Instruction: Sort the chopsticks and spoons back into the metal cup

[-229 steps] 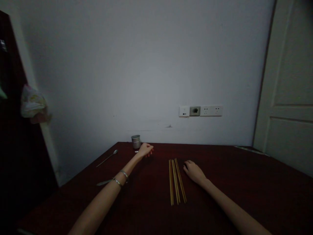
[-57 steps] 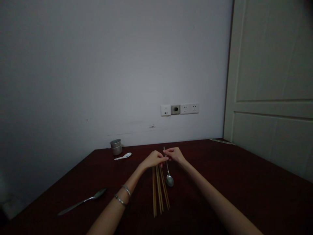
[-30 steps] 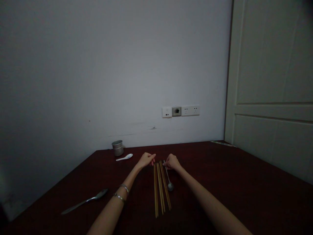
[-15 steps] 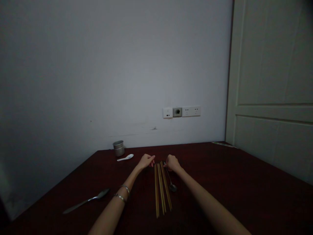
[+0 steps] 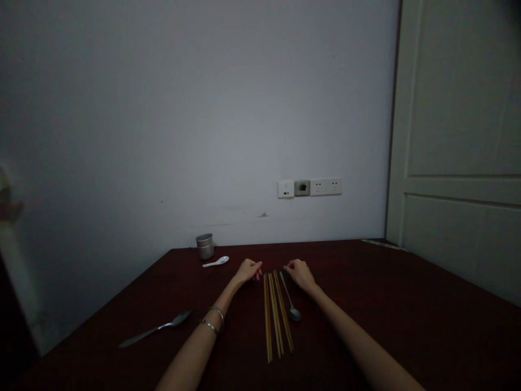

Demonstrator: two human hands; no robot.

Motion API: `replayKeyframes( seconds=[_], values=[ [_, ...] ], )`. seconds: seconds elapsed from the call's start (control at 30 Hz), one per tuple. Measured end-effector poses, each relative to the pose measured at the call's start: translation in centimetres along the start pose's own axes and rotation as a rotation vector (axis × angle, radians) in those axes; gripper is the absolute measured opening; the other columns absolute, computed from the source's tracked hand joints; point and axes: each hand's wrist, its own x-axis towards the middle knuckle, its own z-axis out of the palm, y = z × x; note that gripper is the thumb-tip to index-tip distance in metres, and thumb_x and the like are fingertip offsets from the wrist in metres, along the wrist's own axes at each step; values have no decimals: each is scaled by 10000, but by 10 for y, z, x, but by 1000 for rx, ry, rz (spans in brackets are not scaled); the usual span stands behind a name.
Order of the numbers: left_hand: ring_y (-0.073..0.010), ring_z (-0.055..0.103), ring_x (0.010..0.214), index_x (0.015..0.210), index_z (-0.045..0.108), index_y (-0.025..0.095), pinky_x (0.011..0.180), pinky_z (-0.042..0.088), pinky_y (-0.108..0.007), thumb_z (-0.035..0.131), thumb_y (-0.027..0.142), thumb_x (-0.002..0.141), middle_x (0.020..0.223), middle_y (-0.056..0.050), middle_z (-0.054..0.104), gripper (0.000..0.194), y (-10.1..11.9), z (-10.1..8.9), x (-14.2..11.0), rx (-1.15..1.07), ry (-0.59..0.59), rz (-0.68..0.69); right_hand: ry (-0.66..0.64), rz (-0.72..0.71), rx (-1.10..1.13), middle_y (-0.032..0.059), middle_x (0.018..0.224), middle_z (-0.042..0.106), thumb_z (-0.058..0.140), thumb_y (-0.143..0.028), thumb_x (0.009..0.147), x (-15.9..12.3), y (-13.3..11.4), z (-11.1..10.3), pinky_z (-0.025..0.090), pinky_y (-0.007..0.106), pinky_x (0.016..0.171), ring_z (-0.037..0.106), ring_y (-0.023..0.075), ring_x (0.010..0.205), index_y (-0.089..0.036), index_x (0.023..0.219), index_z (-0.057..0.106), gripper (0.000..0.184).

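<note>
My left hand [image 5: 249, 270] rests on the dark red table [image 5: 386, 304] with its fingers curled under and nothing in them, just left of the far ends of several wooden chopsticks [image 5: 275, 317]. The chopsticks lie side by side, pointing away from me. A small metal spoon [image 5: 291, 305] lies along their right side, bowl toward me. My right hand [image 5: 300, 272] lies on the table beside the tip of the spoon's handle, fingers loosely stretched and slightly apart from it.
A large metal spoon [image 5: 157, 328] lies at the left front. A white ceramic spoon [image 5: 217, 262] and a small metal cup [image 5: 205, 246] are at the back by the wall. A door [image 5: 459, 152] stands to the right, and sockets [image 5: 309, 188] are on the wall.
My right hand has laid the small metal spoon beside the chopsticks and let go of its handle. My left hand has stayed by the chopstick ends. The view has shifted slightly left.
</note>
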Motion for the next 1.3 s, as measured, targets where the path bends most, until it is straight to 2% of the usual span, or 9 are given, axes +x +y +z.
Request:
replayKeyframes(
  seconds=[0.2,0.3,0.53,0.7,0.83,0.97,1.1,1.17,1.3],
  values=[
    [-74,404,363,554,557,113,449,321,-208,361,530,772,408,12,490,510,-11,3,6,35,-10,-18,108,-194,-103,110,987,619,441,-285,821,-7,14,3,385,236,811,553,194,957,-139,951,626,269],
    [-72,399,361,560,561,110,446,318,-206,361,505,784,410,12,491,496,-9,5,5,39,-18,-20,103,-271,-164,133,1057,588,427,-266,825,-11,21,8,359,251,876,528,205,997,-110,1013,608,305],
    [-75,414,380,571,582,105,463,338,-204,383,476,779,417,4,502,469,29,2,-8,73,-1,27,57,-258,-209,153,1109,581,380,-238,839,-12,29,19,340,271,923,504,209,1074,-90,1031,611,335],
    [-86,455,427,635,616,97,481,355,-203,385,451,784,477,-23,549,448,55,-16,-30,112,4,127,54,-284,-241,155,1107,588,372,-212,828,-10,32,22,345,270,930,502,207,1091,-94,1017,620,334],
    [-103,494,489,661,638,100,507,358,-206,418,457,770,524,-40,581,432,62,-50,-61,252,11,164,67,-326,-244,162,1101,592,370,-188,814,-10,35,24,354,289,933,510,223,1082,-84,1000,629,335],
    [-105,488,517,667,642,106,500,334,-203,470,470,735,562,-41,592,408,56,-101,-98,370,-1,131,83,-362,-296,167,1101,591,362,-178,807,-9,40,29,352,305,944,518,229,1072,-72,1027,616,352],
    [-98,461,505,642,645,118,477,303,-206,528,440,690,561,-29,579,346,33,-156,-136,445,-13,47,94,-395,-341,181,1087,593,356,-189,803,-4,47,34,367,316,935,527,242,1059,-49,1027,613,368],
    [-100,464,508,658,650,125,488,315,-207,567,403,650,558,-17,577,291,18,-179,-155,440,-37,-54,95,-425,-338,189,1070,599,355,-182,797,-2,50,37,376,325,926,530,248,1053,-43,1009,619,365],
    [-102,474,517,671,653,140,495,331,-202,604,360,591,561,6,575,240,-11,-212,-190,421,-94,-245,112,-447,-330,190,1059,604,367,-184,788,3,58,43,388,346,916,528,261,1051,-52,995,624,356]
  ],
)
